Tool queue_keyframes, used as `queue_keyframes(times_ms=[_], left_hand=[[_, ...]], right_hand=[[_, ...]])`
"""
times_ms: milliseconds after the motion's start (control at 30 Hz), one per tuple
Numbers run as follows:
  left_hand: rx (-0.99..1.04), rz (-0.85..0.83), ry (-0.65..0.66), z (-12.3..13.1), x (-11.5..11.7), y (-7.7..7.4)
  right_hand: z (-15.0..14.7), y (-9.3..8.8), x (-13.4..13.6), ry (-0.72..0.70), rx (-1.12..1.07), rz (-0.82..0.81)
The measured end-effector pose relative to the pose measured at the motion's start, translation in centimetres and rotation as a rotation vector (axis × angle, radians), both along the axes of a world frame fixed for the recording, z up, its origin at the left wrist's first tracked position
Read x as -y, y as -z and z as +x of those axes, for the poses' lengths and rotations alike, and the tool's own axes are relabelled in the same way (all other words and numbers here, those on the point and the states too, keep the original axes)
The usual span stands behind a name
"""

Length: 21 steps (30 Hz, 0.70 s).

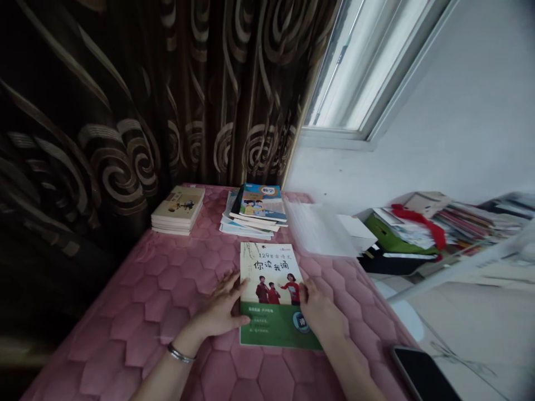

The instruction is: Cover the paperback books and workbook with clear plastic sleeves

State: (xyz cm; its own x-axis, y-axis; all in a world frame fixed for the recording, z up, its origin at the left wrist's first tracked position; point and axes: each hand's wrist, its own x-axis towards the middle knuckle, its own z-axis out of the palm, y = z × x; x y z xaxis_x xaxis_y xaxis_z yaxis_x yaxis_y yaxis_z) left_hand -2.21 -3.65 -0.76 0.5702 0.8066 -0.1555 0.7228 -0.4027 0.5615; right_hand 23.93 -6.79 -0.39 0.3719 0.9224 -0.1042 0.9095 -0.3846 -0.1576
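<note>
Pink quilted fabric (pixel 161 320), padded in soft raised hexagons, spreads beneath everything, while a dark curtain (pixel 234 94) with pale swirls hangs in folds from ten to twelve o'clock. On the quilting lies a flat, rectangular paperback book (pixel 273 312), its smooth cover pale above and green below. It sits between the hands, long axis nearly six to twelve with a slight lean toward eleven, title at the far end, green band nearest the wearer.

From eight o'clock comes the left hand (pixel 221 309), fingers and thumb spread, tips touching the book's left edge; a shiny metal bracelet (pixel 179 354) rings the wrist. At three o'clock the right hand (pixel 321 309) bends inward, fingertips bunched at the right edge; whether they pinch it, I cannot tell.

Around the book, squared cream volumes (pixel 178 209) stand at ten, a looser paperback pile (pixel 261 203) near twelve, and a glossy dark phone (pixel 424 374) at four.
</note>
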Motion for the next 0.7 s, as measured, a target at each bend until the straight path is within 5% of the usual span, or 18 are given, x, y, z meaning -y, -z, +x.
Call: queue_keyframes(times_ms=[700], left_hand=[[-0.028, 0.013, 0.0, 0.17, -0.14, 0.17]], right_hand=[[0.0, 0.07, -0.17, 0.012, -0.034, 0.106]])
